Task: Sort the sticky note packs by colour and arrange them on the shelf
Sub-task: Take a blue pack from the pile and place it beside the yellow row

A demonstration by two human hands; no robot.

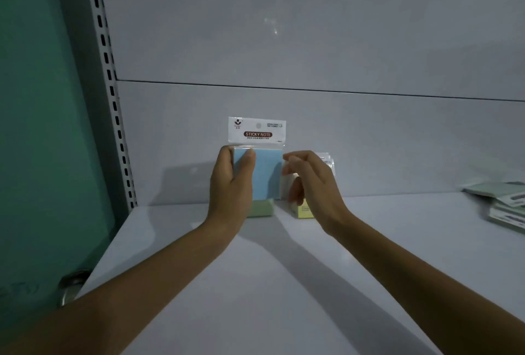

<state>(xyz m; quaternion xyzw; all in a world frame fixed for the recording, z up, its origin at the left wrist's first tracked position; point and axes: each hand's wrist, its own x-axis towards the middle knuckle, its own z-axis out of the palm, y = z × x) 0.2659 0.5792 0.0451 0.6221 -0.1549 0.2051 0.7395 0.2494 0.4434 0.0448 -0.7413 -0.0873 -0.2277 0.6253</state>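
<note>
1. Both bare forearms reach in from 6 o'clock over the pale shelf (pixel 255 283), the left from 7 o'clock and the right from 5 o'clock, meeting near the centre of the view.
2. The left hand (pixel 231 181) stands upright with its back to the camera. Its fingers curl round the left edge of the blue sticky note pack (pixel 268 172) and its thumb presses on the front face near the top corner.
3. The blue sticky note pack stands upright, its white header card (pixel 257 130) at 12 o'clock reading "STICKY NOTE", close in front of the grey back panel (pixel 284 42).
4. The right hand (pixel 309 184) sits at 3 o'clock of the blue pack, wrist bent, fingers loosely curled. Its fingertips reach the pack's right edge; whether they pinch anything I cannot tell.
5. A green pack (pixel 261 208) lies on the shelf at 6 o'clock of the blue pack, partly behind the left hand.
6. A yellow pack (pixel 305 211) shows under the right hand.
7. More green packs (pixel 505 204) lie piled at 3 o'clock of the view, well apart from both hands.
</note>
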